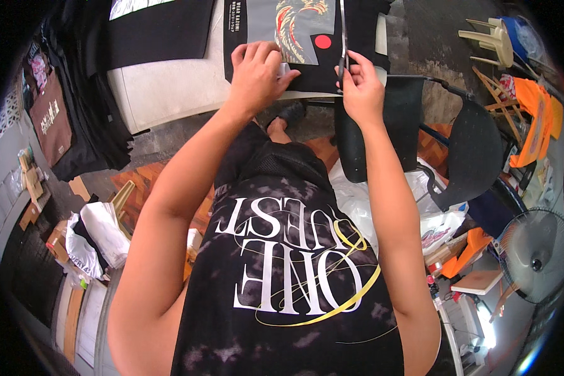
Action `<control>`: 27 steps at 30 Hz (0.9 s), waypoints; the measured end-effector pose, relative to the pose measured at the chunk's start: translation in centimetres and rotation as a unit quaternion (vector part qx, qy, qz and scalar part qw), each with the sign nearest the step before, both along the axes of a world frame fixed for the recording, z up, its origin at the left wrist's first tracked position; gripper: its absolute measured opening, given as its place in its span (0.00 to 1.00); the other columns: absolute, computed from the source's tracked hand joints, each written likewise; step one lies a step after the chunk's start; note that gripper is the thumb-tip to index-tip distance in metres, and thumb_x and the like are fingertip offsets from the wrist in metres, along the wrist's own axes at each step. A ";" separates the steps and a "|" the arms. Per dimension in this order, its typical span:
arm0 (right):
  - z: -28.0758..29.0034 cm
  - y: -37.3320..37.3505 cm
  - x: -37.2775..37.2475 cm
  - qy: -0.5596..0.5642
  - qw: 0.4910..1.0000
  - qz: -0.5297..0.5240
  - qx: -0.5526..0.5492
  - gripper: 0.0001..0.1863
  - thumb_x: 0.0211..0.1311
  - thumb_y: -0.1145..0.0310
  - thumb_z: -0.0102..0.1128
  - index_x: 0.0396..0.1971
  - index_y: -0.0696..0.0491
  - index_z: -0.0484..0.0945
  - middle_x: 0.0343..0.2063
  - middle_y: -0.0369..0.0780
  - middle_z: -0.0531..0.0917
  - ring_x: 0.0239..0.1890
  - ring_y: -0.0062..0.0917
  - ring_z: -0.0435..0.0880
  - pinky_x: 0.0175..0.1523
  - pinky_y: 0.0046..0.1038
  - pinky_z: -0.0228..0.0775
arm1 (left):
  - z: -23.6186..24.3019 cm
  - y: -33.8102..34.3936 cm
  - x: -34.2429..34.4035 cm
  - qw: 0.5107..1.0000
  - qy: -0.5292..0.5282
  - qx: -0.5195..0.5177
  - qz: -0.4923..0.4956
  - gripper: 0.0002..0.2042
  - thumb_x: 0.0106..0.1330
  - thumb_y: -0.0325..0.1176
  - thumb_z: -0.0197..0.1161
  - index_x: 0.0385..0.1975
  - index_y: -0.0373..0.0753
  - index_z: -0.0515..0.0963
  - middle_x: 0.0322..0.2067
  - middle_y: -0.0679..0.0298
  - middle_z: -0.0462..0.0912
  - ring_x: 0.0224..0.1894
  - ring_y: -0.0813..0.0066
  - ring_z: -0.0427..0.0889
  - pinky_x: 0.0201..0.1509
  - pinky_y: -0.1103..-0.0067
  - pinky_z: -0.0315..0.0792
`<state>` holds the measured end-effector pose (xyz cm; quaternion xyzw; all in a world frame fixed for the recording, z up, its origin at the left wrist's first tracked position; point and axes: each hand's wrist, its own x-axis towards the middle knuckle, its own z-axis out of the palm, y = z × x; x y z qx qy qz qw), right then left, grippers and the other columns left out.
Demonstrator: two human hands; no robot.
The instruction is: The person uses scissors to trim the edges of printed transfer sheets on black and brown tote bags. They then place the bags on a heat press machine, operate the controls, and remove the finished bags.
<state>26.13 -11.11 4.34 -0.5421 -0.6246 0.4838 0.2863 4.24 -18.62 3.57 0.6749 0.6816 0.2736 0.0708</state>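
Note:
A black fabric piece [316, 78] lies on the white tabletop [150, 100] at the top centre, bearing a grey printed sheet [269, 25] with a wave design and a red dot. My left hand [260, 75] rests at the sheet's lower left, fingers curled around a small pale item [284, 71] that I cannot identify. My right hand [363, 91] grips the black handle of long scissors [343, 34], whose blades point away from me, upright in view along the sheet's right side.
Another black garment [156, 44] lies at the table's upper left, beside hanging dark garments [88, 125]. A black chair [464, 150] stands at right, near plastic stools [495, 44] and a fan [532, 263]. White bags [100, 232] and wood pieces crowd the left; plastic lies under the chair.

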 end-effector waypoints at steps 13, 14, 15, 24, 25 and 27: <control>-2.3 0.4 -0.3 -0.081 0.991 -0.054 0.095 0.17 0.58 0.64 0.70 0.45 0.55 0.81 0.23 0.39 0.85 0.24 0.28 0.86 0.32 0.31 0.76 | -0.5 2.0 1.8 0.988 0.128 0.006 -0.087 0.08 0.60 0.36 0.64 0.34 0.39 0.76 0.40 0.60 0.81 0.48 0.58 0.80 0.57 0.62 0.69; -2.6 0.5 -0.2 -0.073 0.992 -0.062 0.088 0.17 0.58 0.64 0.70 0.44 0.55 0.81 0.23 0.39 0.85 0.24 0.28 0.85 0.32 0.31 0.76 | -0.1 1.9 2.0 0.985 0.139 0.007 -0.106 0.07 0.61 0.35 0.63 0.34 0.40 0.76 0.39 0.59 0.81 0.47 0.57 0.80 0.58 0.62 0.70; -3.0 0.8 -0.1 -0.075 0.991 -0.065 0.093 0.16 0.57 0.64 0.71 0.43 0.55 0.81 0.23 0.39 0.85 0.24 0.28 0.86 0.32 0.31 0.76 | 0.2 2.0 2.3 0.975 0.184 -0.013 -0.122 0.07 0.62 0.34 0.61 0.34 0.40 0.75 0.38 0.59 0.81 0.46 0.57 0.81 0.58 0.62 0.70; -3.3 1.2 -0.8 -0.085 0.986 -0.110 0.091 0.16 0.55 0.61 0.71 0.40 0.54 0.82 0.20 0.39 0.85 0.24 0.31 0.86 0.32 0.33 0.76 | 1.4 3.2 3.7 0.906 0.356 -0.074 -0.216 0.07 0.61 0.34 0.59 0.35 0.40 0.78 0.31 0.61 0.80 0.38 0.60 0.84 0.58 0.59 0.72; -3.3 1.2 -0.8 -0.087 0.986 -0.110 0.094 0.16 0.55 0.61 0.71 0.40 0.54 0.82 0.20 0.39 0.85 0.24 0.32 0.86 0.32 0.33 0.76 | 1.4 3.2 3.5 0.909 0.350 -0.072 -0.215 0.07 0.61 0.33 0.59 0.36 0.40 0.78 0.31 0.61 0.80 0.39 0.60 0.84 0.58 0.60 0.71; -2.9 1.2 -0.8 -0.091 0.985 -0.113 0.099 0.16 0.54 0.60 0.72 0.39 0.54 0.82 0.21 0.39 0.85 0.24 0.33 0.86 0.33 0.34 0.77 | 1.9 3.4 3.4 0.924 0.319 -0.095 -0.188 0.07 0.61 0.33 0.58 0.37 0.40 0.77 0.33 0.59 0.81 0.41 0.60 0.84 0.58 0.62 0.71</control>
